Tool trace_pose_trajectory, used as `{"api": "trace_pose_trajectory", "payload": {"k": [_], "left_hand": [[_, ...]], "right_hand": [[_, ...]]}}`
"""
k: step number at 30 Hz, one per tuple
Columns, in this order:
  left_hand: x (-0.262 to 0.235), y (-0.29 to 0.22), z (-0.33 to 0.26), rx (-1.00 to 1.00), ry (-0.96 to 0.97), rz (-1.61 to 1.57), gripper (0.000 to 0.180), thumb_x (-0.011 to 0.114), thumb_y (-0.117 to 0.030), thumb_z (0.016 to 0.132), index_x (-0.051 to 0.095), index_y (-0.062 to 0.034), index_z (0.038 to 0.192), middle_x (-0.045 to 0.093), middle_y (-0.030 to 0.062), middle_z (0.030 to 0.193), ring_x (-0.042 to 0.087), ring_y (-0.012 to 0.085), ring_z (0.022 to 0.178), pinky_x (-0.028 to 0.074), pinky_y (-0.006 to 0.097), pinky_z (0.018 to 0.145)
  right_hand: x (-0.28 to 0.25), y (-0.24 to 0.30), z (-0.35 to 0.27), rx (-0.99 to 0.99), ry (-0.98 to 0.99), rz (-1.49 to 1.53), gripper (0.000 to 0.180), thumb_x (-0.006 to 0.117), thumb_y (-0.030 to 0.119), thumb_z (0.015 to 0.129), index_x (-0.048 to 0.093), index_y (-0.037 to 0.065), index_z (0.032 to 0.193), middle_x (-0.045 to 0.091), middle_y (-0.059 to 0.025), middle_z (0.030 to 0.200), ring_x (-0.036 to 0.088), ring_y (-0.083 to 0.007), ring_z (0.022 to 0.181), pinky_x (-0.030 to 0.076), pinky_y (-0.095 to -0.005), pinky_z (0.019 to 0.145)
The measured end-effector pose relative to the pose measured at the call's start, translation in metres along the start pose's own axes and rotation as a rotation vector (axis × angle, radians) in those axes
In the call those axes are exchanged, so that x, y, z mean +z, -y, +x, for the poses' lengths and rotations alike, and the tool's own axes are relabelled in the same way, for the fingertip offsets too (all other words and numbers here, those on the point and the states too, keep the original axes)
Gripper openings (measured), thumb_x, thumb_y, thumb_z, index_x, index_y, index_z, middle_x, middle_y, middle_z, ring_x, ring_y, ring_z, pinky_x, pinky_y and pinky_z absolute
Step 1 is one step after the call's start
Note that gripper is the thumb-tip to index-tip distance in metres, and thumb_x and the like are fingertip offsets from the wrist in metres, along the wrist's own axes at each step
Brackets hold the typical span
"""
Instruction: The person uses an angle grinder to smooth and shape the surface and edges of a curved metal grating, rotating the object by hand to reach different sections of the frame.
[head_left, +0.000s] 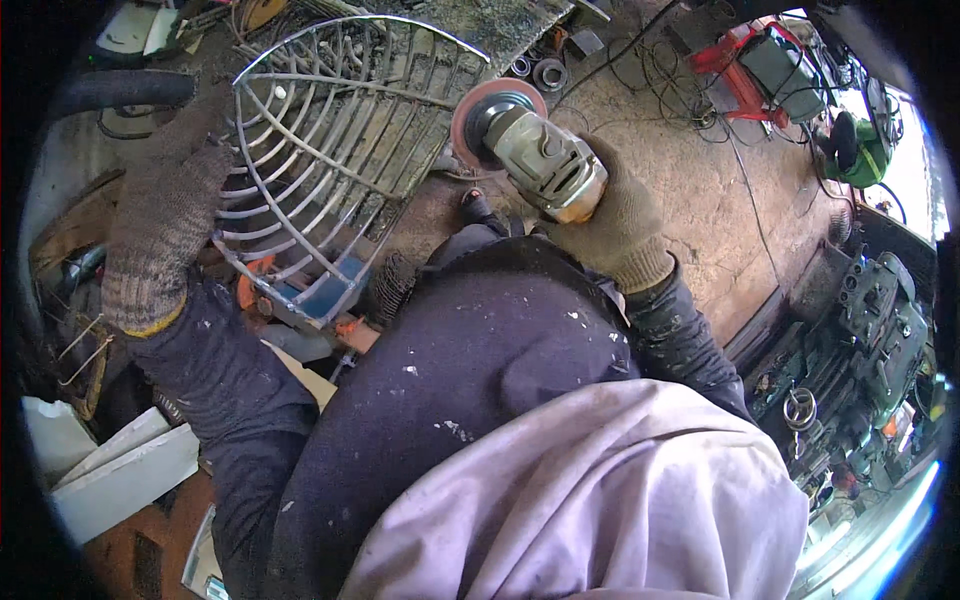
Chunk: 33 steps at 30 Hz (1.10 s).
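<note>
Grasped an angle grinder [545,165] firmly with the right hand [625,215], knitted glove on, at upper centre of the frame. Pointed the grinder head toward upper left, with a reddish-brown disc [465,135] fitted at its end. Positioned the disc just beside the right end of a metal lattice [320,155]; could not confirm contact.

Located the lattice at upper left of the frame, tilted, with curved rims meeting at a lower point and many thin bars set across its ribs. Placed the left hand [175,200], also in a knitted glove, against the left rim of the lattice. Could not tell whether clenched on the rim, with the fingertips hidden from view.

Observed a foot [475,203] below the disc. Noted metal rings [549,75] near the top centre, lying on a brown floor [760,190]. Identified tangled cables [665,85] farther right, beside a red stand [735,75] at upper right. Recorded dark machinery [880,310] along the right edge and pale boards [125,460] at lower left. Wore dark clothing [470,340] marked with pale specks, partly covered by a light mauve cloth [600,500] at lower centre.
</note>
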<state>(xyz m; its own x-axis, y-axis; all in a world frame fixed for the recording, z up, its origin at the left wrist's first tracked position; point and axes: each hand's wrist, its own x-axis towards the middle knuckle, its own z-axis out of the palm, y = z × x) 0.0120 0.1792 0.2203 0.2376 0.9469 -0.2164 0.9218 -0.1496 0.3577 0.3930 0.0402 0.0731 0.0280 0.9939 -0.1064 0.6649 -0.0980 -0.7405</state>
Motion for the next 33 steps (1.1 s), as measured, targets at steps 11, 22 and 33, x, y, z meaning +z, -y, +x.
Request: {"api": "trace_pose_trajectory", "payload": {"k": [11, 22, 33], "left_hand": [[-0.004, -0.017, 0.007, 0.043, 0.028, 0.199, 0.046, 0.058, -0.02, 0.096, 0.059, -0.0085, 0.141, 0.066, 0.0214, 0.13, 0.067, 0.0305, 0.116, 0.051, 0.039, 0.099], [-0.005, -0.013, 0.006, 0.027, -0.022, 0.339, 0.042, 0.058, -0.025, 0.099, 0.061, -0.0111, 0.139, 0.066, 0.0207, 0.13, 0.063, 0.0328, 0.123, 0.05, 0.043, 0.104], [-0.003, -0.01, 0.007, 0.074, -0.013, 0.383, 0.053, 0.058, -0.012, 0.093, 0.055, -0.0042, 0.146, 0.065, 0.0177, 0.135, 0.063, 0.0256, 0.12, 0.048, 0.036, 0.103]], "right_hand": [[-0.003, 0.006, -0.008, 0.099, 0.071, -0.057, 0.087, 0.091, 0.037, 0.066, 0.052, 0.008, 0.138, 0.069, -0.0196, 0.121, 0.068, -0.0388, 0.11, 0.057, -0.0448, 0.09], [-0.007, 0.015, 0.009, 0.022, 0.041, -0.066, 0.083, 0.09, 0.034, 0.067, 0.053, 0.007, 0.137, 0.069, -0.0199, 0.117, 0.069, -0.0407, 0.107, 0.057, -0.0457, 0.09], [0.002, 0.017, 0.009, -0.02, -0.012, -0.078, 0.094, 0.093, 0.038, 0.065, 0.048, 0.008, 0.141, 0.07, -0.0176, 0.119, 0.07, -0.0352, 0.108, 0.057, -0.0432, 0.09]]}}
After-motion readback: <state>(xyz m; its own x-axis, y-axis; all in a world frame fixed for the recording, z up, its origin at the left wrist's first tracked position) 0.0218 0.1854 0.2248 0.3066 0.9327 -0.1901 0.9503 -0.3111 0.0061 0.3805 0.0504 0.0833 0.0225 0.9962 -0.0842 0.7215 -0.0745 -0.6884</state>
